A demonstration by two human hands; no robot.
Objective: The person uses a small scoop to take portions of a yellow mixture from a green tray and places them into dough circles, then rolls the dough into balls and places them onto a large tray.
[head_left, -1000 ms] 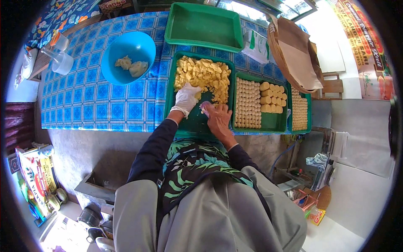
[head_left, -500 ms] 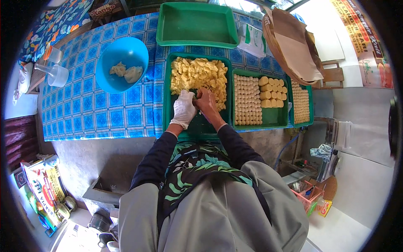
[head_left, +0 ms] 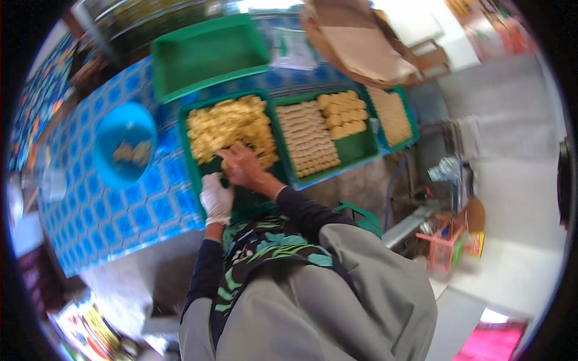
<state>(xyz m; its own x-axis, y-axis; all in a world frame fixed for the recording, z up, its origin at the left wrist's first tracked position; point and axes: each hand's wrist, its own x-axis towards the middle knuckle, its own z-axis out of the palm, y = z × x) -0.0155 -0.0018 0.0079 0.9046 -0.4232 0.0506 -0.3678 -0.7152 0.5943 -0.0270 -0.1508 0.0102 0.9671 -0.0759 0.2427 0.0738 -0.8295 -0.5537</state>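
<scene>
A green tray [head_left: 188,157] holds a crumbly yellow mass [head_left: 220,123], heaped toward its far side. My right hand [head_left: 245,168], bare, is over the near edge of this mass. Its fingers are closed, with a yellowish lump showing at their tips. My left hand [head_left: 215,197], in a thin white glove, is just nearer to me and to the left, low over the tray's near part. Its fingers are blurred, so their hold is unclear. To the right, a second green tray [head_left: 355,148] carries rows of small pale dough balls [head_left: 307,139] and larger yellow rounds [head_left: 343,111].
A blue bowl [head_left: 125,175] with pale dough stands left on the blue checked tablecloth [head_left: 162,207]. Behind lie another green tray [head_left: 211,57] and a white packet [head_left: 293,49]. A round woven tray with brown paper [head_left: 361,45] and more small balls [head_left: 391,117] are far right.
My view has turned, so the table appears tilted and shifted left. My hands, formerly together at the yellow mass, are now apart, the gloved left one nearer to me.
</scene>
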